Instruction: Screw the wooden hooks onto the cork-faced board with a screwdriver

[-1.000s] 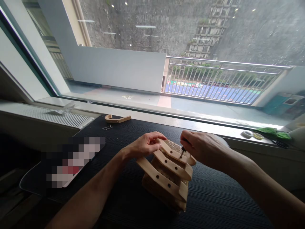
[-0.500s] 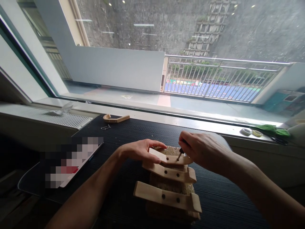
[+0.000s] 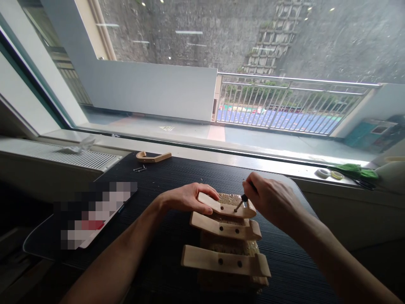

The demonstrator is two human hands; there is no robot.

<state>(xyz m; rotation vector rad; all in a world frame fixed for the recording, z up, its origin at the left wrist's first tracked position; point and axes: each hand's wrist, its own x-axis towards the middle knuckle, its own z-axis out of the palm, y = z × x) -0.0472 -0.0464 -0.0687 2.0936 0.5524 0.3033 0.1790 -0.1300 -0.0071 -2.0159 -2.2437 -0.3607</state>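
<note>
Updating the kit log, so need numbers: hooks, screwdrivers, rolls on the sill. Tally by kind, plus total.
Hooks: 4 (3 in a row, 1 loose hook at the table's far side)
Screwdriver: 1
Rolls: 2
Total: 7

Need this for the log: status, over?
Right grip on screwdriver, tip at block's far hook. Left grip holding same hook. Loose hook, screws not obstructing.

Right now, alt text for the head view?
The right hand holds a screwdriver at the farthest wooden hook of three on a block; the left hand grips that hook. A fourth hook and screws lie farther left.
</note>
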